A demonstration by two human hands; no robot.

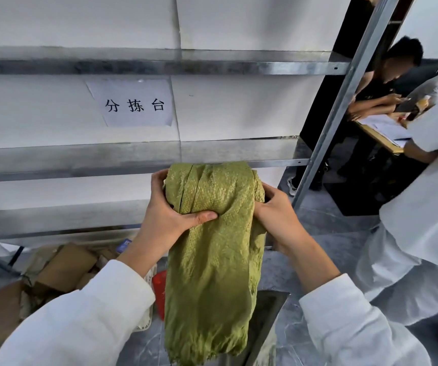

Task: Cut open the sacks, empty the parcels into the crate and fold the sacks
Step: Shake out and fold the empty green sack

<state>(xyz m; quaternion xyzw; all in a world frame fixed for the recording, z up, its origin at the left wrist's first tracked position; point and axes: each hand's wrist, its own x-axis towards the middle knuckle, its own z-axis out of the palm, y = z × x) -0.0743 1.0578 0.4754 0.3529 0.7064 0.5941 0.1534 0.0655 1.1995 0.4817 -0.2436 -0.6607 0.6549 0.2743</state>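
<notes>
A green woven sack (pixel 212 249) hangs in front of me, folded into a long narrow strip with its top end rolled over. My left hand (pixel 170 212) grips the rolled top from the left, thumb pressed across the front of the fabric. My right hand (pixel 276 215) holds the right side of the roll, fingers curled behind it. The loose lower end of the sack dangles down to the bottom of the view. Cardboard parcels (pixel 64 268) lie in a white crate (pixel 146 323) low on the left, partly hidden by my left sleeve.
A metal shelf rack (pixel 239 67) with a paper sign (pixel 133 103) stands against the white wall ahead. A red object (pixel 159 289) sits beside the crate. Another person in white (pixel 423 207) stands close on my right. Two people are at a desk (pixel 381 133) at the far right.
</notes>
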